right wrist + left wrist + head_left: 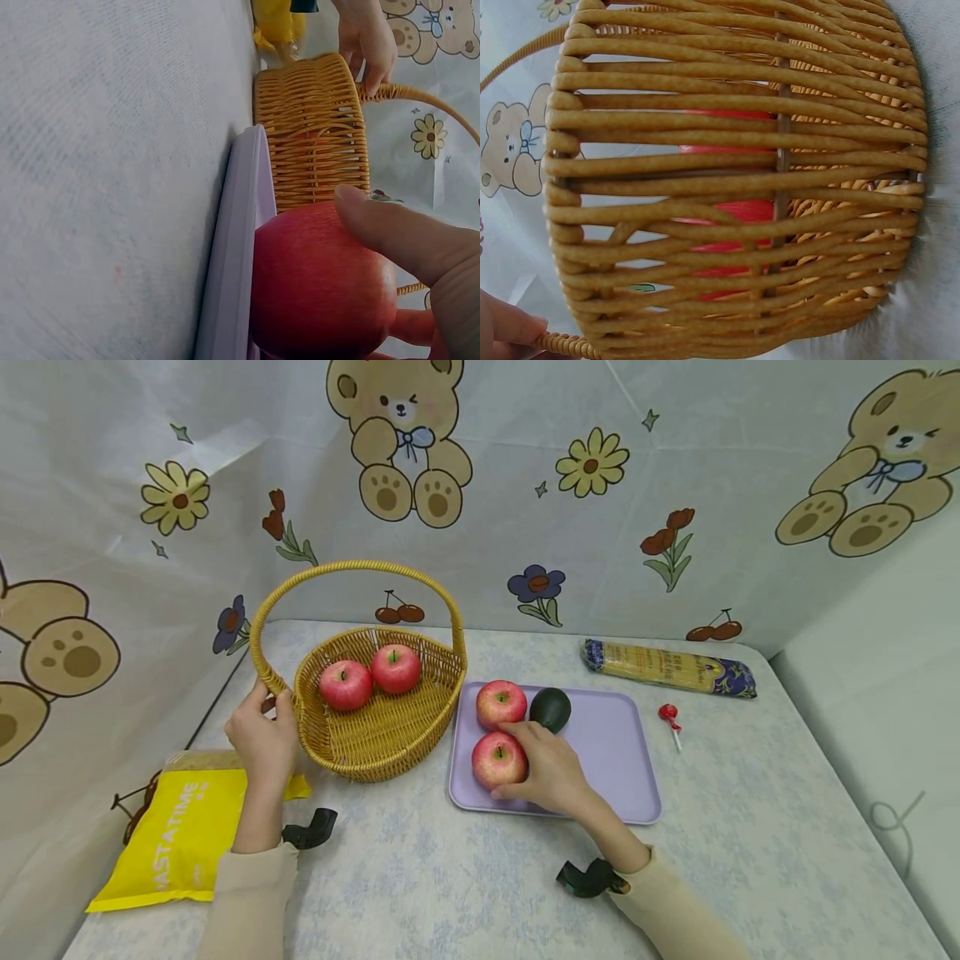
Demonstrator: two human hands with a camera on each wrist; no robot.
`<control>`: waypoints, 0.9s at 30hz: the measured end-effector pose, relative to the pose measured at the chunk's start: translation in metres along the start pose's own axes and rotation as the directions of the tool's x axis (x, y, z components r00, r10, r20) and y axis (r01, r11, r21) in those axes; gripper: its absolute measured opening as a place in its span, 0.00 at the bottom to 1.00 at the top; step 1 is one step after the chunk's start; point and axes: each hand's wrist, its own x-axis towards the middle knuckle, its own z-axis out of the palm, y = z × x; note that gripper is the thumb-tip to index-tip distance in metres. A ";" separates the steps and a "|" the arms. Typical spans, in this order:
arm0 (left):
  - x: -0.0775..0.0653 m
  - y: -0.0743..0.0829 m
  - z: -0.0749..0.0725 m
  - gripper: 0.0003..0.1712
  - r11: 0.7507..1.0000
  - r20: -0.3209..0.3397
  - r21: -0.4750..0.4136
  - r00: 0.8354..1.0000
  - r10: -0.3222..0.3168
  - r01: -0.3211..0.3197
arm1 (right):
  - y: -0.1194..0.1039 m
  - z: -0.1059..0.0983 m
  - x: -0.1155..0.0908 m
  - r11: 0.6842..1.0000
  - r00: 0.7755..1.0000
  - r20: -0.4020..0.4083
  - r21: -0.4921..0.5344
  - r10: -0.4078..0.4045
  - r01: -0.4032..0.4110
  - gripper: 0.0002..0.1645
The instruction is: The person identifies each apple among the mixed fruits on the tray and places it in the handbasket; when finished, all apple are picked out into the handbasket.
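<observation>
My left hand point(264, 731) pinches the lower left end of the handle of a yellow wicker basket point(382, 768). Inside the basket lie two red apples, one at the left point(346, 685) and one beside it point(396, 669). On a lilac tray point(618, 760) my right hand point(546, 766) grips the nearer apple point(498, 762), thumb on one side and fingers on the other; the right wrist view shows this apple point(322, 285) close up, low against the tray's rim. Behind it on the tray sit another apple point(500, 703) and a dark green avocado point(551, 709).
A yellow pasta bag point(187, 835) lies left of the basket, under the left forearm. Behind the tray is a long packet of noodles point(667, 668); a red lollipop point(670, 717) lies right of the tray. Printed cloth point(510, 502) hangs behind the table.
</observation>
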 end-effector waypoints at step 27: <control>-0.001 0.002 -0.001 0.13 1.000 0.005 -0.013 1.000 -0.005 0.005 | -0.001 0.005 -0.002 0.999 0.999 -0.049 -0.036 -0.013 0.011 0.50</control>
